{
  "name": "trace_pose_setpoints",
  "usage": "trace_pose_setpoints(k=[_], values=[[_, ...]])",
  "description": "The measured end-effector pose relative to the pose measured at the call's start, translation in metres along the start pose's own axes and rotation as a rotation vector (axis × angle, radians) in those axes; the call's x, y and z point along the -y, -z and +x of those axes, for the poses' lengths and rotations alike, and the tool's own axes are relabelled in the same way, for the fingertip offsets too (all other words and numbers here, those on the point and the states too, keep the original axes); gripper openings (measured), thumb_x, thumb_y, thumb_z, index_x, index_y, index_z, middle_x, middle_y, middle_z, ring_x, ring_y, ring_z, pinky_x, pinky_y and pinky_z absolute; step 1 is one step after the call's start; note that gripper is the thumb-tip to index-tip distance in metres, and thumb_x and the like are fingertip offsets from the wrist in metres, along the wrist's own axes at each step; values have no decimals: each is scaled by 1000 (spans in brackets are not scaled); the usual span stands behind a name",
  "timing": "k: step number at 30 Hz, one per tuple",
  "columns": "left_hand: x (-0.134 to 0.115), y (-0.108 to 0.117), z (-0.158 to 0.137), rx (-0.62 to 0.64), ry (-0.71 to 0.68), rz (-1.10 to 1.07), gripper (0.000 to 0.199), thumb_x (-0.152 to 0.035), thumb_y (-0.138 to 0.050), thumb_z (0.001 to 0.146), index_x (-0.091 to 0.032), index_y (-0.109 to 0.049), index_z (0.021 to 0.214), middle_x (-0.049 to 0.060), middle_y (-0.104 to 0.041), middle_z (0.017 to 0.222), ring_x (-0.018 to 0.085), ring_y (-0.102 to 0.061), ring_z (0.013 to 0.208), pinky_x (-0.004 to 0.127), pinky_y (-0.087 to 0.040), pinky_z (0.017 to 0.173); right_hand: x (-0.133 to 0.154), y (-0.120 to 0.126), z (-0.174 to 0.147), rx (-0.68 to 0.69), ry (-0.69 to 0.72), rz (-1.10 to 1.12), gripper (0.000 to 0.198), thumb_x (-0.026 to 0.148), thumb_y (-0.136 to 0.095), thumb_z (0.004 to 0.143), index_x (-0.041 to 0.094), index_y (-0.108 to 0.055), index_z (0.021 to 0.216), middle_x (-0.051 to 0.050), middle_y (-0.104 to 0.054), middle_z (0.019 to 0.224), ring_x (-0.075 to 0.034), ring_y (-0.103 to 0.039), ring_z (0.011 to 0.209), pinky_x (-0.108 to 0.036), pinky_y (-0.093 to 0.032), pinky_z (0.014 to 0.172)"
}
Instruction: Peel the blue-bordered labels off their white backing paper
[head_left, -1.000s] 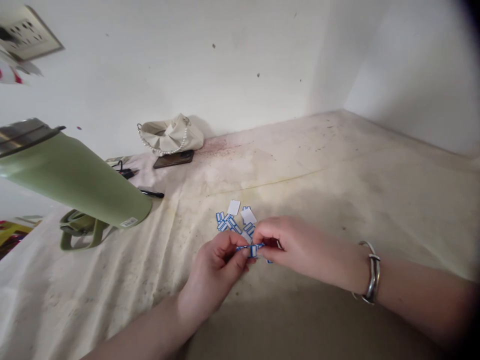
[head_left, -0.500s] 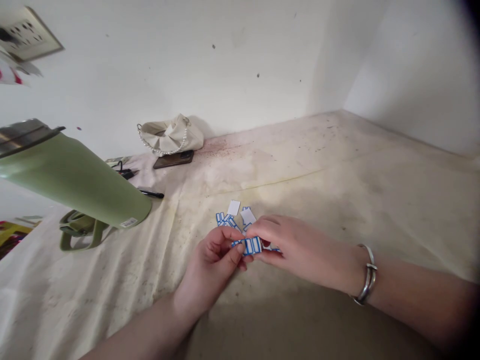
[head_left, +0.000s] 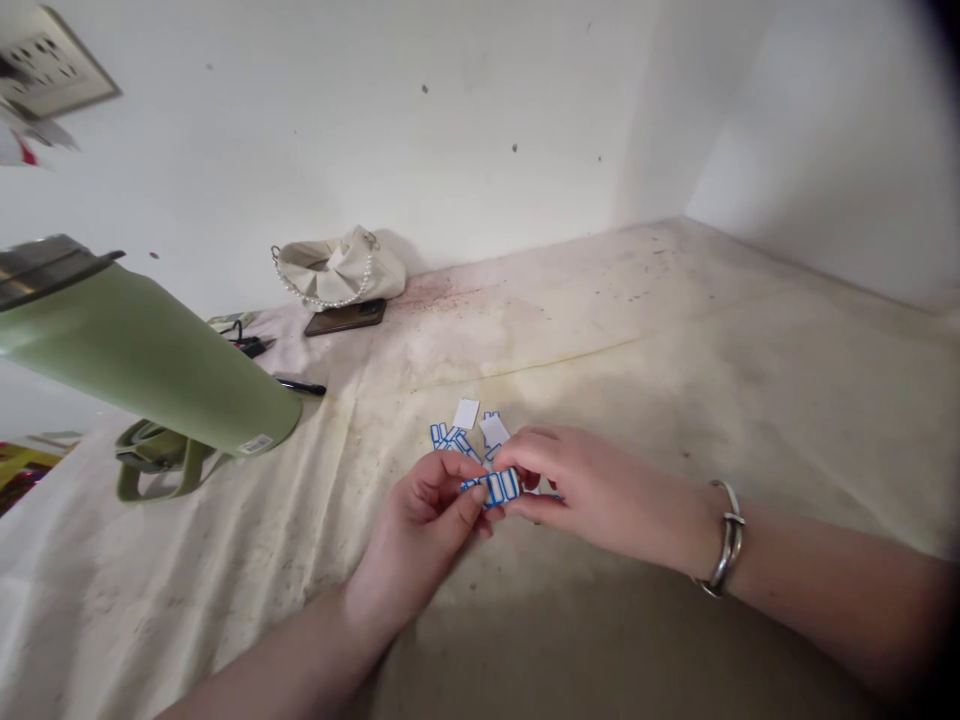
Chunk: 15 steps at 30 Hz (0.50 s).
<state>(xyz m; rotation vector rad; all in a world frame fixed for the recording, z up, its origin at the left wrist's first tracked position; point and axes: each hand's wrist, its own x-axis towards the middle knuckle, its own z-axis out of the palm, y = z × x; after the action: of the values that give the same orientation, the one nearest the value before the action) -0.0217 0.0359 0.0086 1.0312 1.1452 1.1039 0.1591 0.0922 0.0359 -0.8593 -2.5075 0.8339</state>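
Over the tabletop (head_left: 675,400), in the head view, we see a blue-and-white piece (head_left: 501,487) between the hands. The left hand (head_left: 416,525) pinches one end with its fingers; the right hand's (head_left: 592,490) fingers bend at the other end, but their grip we cannot tell. The step seems to be adjusting this piece; the next move calls, we judge, for light pressure.
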Motion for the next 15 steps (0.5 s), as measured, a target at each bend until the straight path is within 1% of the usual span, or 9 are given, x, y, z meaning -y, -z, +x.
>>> trace_pose_setpoints(k=[3,5,6,8,10,12,15], values=[[0,0,1,-59,-22,-46,10,-22,-64,78,-18,-57,84,0,-65,66,9,-57,57,20,-46,56,-1,4,2,-53,-44,56,16,26,-57,82,20,-57,97,-1,-62,84,-13,-55,72,-23,-39,61],[0,0,2,-126,-36,-94,10,-21,-62,79,-18,-55,87,-1,-65,64,8,-56,55,19,-46,55,-4,8,3,-104,-128,24,10,26,-50,86,19,-57,90,0,-61,78,-12,-54,66,-23,-38,58],[0,0,3,-157,-37,-114,10,-20,-61,80,-19,-55,88,-1,-65,64,8,-56,54,19,-46,54,-5,10,3,-100,-171,-20,12,25,-47,87,19,-57,85,0,-60,75,-12,-52,63,-23,-37,56],[0,0,3,-195,-29,-131,11,-20,-61,80,-19,-54,88,-1,-66,63,8,-56,54,18,-45,53,-8,12,1,-21,-210,-119,12,28,-52,84,18,-58,80,-1,-60,75,-13,-52,61,-24,-35,53],[-1,0,3,-196,-20,-125,11,-20,-61,80,-18,-54,88,-1,-66,63,7,-56,53,17,-46,52,-8,12,-3,88,-185,-190,13,27,-63,75,18,-59,84,-4,-61,83,-16,-54,66,-26,-37,55],[-1,-1,3,-185,-18,-110,11,-20,-61,80,-18,-54,88,-1,-66,64,7,-57,54,17,-46,52,-7,11,-7,142,-155,-237,19,21,-68,69,17,-59,86,-6,-61,89,-19,-56,73,-27,-39,59],[0,-1,3,-166,-33,-106,9,-20,-61,80,-19,-54,86,-2,-66,64,7,-57,53,16,-45,52,-4,9,-10,180,-149,-276,11,15,-64,70,18,-57,79,-6,-61,84,-19,-57,72,-28,-39,60]])
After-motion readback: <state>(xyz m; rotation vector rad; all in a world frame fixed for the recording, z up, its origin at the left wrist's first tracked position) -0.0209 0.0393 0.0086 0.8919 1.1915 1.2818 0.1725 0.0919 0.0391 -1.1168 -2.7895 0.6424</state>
